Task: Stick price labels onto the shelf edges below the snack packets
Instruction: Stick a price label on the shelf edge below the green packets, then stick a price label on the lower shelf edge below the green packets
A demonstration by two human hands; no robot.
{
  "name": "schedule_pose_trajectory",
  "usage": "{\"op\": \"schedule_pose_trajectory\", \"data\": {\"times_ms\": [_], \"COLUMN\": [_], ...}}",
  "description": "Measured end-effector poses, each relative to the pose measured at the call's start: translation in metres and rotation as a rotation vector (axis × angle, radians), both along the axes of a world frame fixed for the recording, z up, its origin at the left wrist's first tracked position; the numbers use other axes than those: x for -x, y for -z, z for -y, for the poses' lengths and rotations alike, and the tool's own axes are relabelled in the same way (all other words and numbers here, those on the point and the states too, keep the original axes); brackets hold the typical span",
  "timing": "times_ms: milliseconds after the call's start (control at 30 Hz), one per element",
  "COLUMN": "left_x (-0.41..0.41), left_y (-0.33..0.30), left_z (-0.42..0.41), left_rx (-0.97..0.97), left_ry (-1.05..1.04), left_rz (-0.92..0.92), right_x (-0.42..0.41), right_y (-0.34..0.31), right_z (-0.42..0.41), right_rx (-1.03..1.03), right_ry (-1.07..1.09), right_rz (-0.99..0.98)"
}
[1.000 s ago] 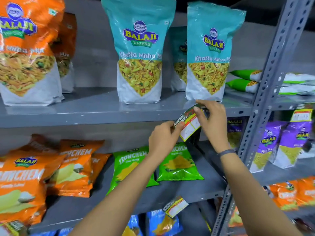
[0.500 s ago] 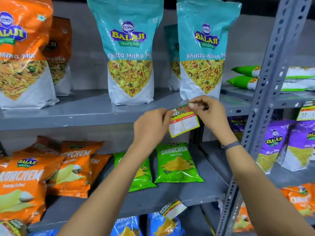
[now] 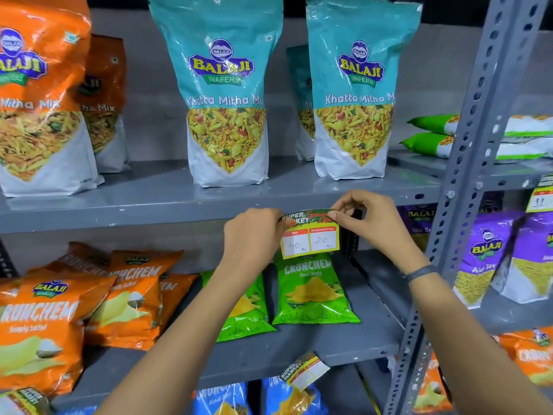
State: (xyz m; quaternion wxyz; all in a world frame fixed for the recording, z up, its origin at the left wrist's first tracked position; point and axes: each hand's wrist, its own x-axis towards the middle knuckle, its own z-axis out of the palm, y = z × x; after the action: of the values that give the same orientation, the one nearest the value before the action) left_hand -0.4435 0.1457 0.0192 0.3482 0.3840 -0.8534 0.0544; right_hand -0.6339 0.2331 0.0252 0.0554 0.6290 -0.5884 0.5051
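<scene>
A yellow and red price label (image 3: 309, 238) reading 40 and 20 hangs level against the front edge of the upper grey shelf (image 3: 149, 218), below the right teal Khatta Mitha Mix packet (image 3: 354, 94). My left hand (image 3: 254, 235) pinches the label's top left corner. My right hand (image 3: 368, 218) pinches its top right corner against the shelf edge. A second teal packet (image 3: 223, 97) stands further left on the same shelf.
An orange Mitha Mix packet (image 3: 36, 94) stands at the far left. Orange (image 3: 98, 298) and green Crunchem packets (image 3: 311, 290) lie on the shelf below, whose edge carries another label (image 3: 303, 369). A perforated grey upright (image 3: 466, 187) rises at the right, with purple packets (image 3: 490, 256) beyond.
The label has gone from tilted and held below the shelf edge to level against the edge. Both hands have risen with it, and the view has shifted left.
</scene>
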Motion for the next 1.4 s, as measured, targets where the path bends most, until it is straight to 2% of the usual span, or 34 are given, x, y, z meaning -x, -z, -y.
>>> {"op": "schedule_pose_trajectory", "data": {"times_ms": [200, 633, 833, 933, 1000, 1067, 1167, 1233, 1300, 1400], "left_x": [0.007, 0.039, 0.023, 0.008, -0.001, -0.007, -0.015, -0.017, -0.014, -0.001], "left_y": [-0.015, -0.043, -0.016, 0.034, 0.083, 0.141, 0.225, 0.264, 0.286, 0.298], "left_z": [-0.005, -0.012, -0.017, -0.017, -0.017, -0.017, -0.014, -0.013, -0.014, -0.013], "left_rx": [0.073, 0.152, 0.149, 0.006, -0.156, -0.418, -0.893, -1.091, -1.145, -1.143], "left_ry": [-0.034, -0.232, -0.185, -0.121, -0.102, -0.103, -0.099, -0.060, -0.022, 0.041], "left_rz": [-0.015, 0.031, -0.097, -0.199, -0.187, -0.038, 0.250, 0.282, 0.226, 0.111], "right_x": [-0.002, -0.007, -0.014, -0.021, -0.029, -0.037, -0.048, -0.055, -0.060, -0.062], "right_y": [-0.004, 0.002, 0.029, 0.077, 0.119, 0.163, 0.222, 0.249, 0.264, 0.275], "right_z": [0.004, 0.012, 0.003, -0.002, -0.006, -0.009, -0.013, -0.012, -0.008, -0.001], "right_rx": [0.097, 0.178, 0.308, 0.362, 0.283, 0.108, -0.251, -0.475, -0.594, -0.657], "right_ry": [0.024, 0.104, 0.189, 0.239, 0.255, 0.238, 0.230, 0.239, 0.251, 0.258], "right_rz": [0.115, 0.132, 0.173, 0.210, 0.233, 0.227, 0.085, -0.012, -0.040, -0.027]}}
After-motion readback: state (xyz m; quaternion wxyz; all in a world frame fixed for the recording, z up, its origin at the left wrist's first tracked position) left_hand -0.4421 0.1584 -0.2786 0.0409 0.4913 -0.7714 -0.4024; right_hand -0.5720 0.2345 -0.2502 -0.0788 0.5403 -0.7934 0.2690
